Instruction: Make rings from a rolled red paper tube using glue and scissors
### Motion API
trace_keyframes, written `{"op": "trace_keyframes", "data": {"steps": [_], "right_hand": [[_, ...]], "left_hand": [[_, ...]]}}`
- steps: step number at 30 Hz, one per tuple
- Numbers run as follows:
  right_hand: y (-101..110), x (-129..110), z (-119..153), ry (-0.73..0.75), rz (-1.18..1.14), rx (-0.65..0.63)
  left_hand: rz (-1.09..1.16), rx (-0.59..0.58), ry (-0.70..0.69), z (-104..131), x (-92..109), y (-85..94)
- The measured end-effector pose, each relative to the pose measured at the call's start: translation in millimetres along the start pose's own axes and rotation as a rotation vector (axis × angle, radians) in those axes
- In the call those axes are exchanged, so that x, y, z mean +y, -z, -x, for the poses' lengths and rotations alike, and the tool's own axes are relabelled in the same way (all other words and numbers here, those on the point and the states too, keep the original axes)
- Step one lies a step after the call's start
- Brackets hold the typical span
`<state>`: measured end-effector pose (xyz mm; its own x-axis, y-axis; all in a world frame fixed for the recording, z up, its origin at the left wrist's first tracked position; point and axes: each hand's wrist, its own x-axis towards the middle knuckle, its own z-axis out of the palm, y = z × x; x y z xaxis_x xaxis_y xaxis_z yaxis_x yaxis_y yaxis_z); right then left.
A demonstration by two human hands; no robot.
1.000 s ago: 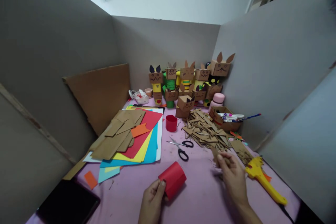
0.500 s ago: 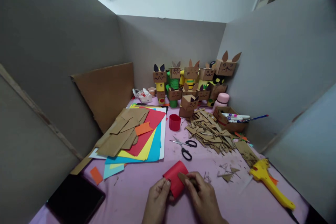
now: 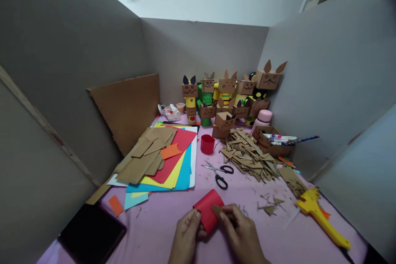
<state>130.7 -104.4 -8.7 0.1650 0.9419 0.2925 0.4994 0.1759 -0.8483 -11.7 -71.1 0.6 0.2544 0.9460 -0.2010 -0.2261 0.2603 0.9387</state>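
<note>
A red paper tube [image 3: 209, 208] lies tilted between my hands near the front of the table. My left hand [image 3: 187, 231] grips its left end, fingers closed round the edge. My right hand [image 3: 239, 231] pinches a small brown cardboard piece [image 3: 216, 211], whose pointed tip lies against the tube's right side; the rest is hidden by my fingers. Beyond the tube lie open scissors [image 3: 218, 170] with black handles. Farther back stands a short red paper ring [image 3: 207, 144].
Coloured paper sheets [image 3: 185, 173] and cardboard pieces [image 3: 139, 165] lie at the left, above a black tablet-like slab [image 3: 93, 233]. Cardboard strips [image 3: 247, 154] heap at the right, near a yellow glue gun [image 3: 323, 218]. Cardboard animal figures [image 3: 227, 86] stand at the back, beside a pen box [image 3: 262, 142].
The whole view has shifted slightly, so things sit a little farther right. Both hands keep their hold on the red tube and the cardboard piece.
</note>
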Motion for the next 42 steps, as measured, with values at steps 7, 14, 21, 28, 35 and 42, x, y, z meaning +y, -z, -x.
{"op": "trace_keyframes", "data": {"steps": [7, 14, 21, 28, 35, 42], "right_hand": [[0, 2, -2, -0.046, 0.011, 0.017], [22, 10, -10, -0.206, 0.052, 0.114], [4, -1, 1, -0.031, -0.1, 0.158], [-9, 3, 4, 0.056, -0.024, -0.041], [0, 8, 1, -0.042, -0.029, 0.006], [1, 3, 2, -0.069, -0.105, 0.111]], "left_hand": [[-0.017, -0.009, 0.012, -3, -4, 2.5], [-0.055, 0.025, -0.005, -2, -2, 1.9], [-0.049, -0.009, -0.018, -2, -6, 2.5], [-0.011, -0.049, 0.005, -3, -8, 4.5], [0.002, -0.016, 0.021, -1, -4, 2.1], [-0.005, -0.001, -0.003, -1, -3, 1.2]]}}
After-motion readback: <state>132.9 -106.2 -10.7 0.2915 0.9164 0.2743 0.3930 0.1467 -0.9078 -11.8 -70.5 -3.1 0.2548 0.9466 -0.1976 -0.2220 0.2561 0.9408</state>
